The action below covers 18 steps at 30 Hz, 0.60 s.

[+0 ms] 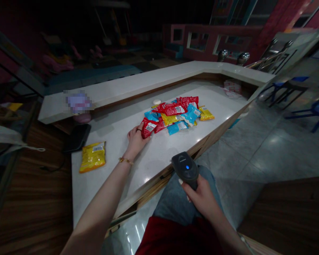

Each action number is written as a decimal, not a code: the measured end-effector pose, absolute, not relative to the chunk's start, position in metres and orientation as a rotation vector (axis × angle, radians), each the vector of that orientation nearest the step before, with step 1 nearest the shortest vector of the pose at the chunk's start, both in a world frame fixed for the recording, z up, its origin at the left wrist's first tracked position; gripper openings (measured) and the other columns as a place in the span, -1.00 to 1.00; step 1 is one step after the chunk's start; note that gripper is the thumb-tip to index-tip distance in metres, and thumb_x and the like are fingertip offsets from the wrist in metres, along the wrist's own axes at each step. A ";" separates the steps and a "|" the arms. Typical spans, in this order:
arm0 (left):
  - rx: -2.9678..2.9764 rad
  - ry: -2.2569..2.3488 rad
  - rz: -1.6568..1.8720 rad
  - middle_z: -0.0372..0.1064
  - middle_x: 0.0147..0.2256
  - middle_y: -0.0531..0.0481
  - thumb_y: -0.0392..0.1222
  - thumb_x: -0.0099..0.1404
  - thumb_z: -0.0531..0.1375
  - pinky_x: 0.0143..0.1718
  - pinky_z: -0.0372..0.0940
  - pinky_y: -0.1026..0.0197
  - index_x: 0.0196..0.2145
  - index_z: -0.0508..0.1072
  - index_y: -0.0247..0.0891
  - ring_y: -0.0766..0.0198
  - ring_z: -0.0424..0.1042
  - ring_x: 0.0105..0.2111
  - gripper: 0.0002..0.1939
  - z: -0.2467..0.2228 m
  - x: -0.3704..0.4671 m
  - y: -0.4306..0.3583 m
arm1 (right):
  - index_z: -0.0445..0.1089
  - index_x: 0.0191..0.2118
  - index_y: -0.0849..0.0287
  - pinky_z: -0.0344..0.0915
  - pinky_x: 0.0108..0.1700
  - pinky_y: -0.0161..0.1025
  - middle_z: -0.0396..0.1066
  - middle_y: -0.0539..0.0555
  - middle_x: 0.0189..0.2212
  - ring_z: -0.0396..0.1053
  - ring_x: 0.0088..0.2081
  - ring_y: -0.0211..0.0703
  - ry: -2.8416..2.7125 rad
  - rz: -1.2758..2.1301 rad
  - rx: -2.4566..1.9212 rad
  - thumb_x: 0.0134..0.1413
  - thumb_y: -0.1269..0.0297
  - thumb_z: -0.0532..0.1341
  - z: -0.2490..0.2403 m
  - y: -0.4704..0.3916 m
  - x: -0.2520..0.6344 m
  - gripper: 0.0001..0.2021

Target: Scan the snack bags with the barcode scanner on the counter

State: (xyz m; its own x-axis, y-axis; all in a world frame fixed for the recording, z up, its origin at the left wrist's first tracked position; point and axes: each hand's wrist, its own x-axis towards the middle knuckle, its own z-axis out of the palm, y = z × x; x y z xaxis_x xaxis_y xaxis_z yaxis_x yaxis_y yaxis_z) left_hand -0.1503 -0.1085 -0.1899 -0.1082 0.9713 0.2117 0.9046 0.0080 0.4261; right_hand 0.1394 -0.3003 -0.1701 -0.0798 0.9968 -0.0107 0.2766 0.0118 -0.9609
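One scanner [186, 168]; one lone yellow packet [93, 156]; packet pile [177, 115], count unclear.
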 end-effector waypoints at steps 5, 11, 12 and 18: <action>2.237 1.988 0.842 0.31 0.37 -0.29 -0.06 0.33 0.36 0.43 0.08 -0.23 0.49 0.27 -0.17 -0.19 0.29 0.35 -0.17 -0.190 -0.140 -0.142 | 0.45 -0.28 0.07 0.47 -0.40 -0.21 0.40 0.01 -0.59 0.56 -0.37 0.09 -1.505 1.096 -1.360 0.22 0.07 0.29 -0.167 -0.297 0.138 -0.81; 2.432 1.711 0.808 0.32 0.40 -0.27 -0.10 0.41 0.33 0.48 -0.02 -0.28 0.46 0.32 -0.12 -0.13 0.28 0.38 -0.28 -0.194 -0.123 -0.162 | 0.45 -0.28 0.04 0.44 -0.46 -0.20 0.38 0.00 -0.62 0.55 -0.43 0.11 -1.519 1.136 -1.375 0.22 0.07 0.27 -0.168 -0.294 0.134 -0.83; 2.449 1.687 0.787 0.32 0.40 -0.26 -0.12 0.41 0.34 0.49 -0.05 -0.31 0.46 0.33 -0.10 -0.13 0.28 0.38 -0.29 -0.194 -0.121 -0.163 | 0.45 -0.28 0.04 0.42 -0.48 -0.20 0.37 0.00 -0.62 0.54 -0.44 0.10 -1.520 1.140 -1.387 0.21 0.07 0.27 -0.168 -0.293 0.133 -0.83; 2.514 1.607 0.692 0.31 0.42 -0.23 -0.17 0.38 0.37 0.52 -0.11 -0.35 0.45 0.35 -0.03 -0.13 0.28 0.40 -0.28 -0.194 -0.118 -0.164 | 0.44 -0.27 0.03 0.37 -0.51 -0.23 0.36 -0.04 -0.64 0.50 -0.51 0.05 -1.522 1.154 -1.417 0.18 0.13 0.28 -0.167 -0.292 0.127 -0.88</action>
State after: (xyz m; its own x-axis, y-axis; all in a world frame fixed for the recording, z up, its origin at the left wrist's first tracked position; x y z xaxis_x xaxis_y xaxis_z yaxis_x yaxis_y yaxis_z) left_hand -0.1181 -0.1636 -0.1939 0.3485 0.8776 0.3293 0.8420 -0.4475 0.3014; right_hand 0.1267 -0.2919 -0.1673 -0.1114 0.9922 -0.0555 0.3211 -0.0169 -0.9469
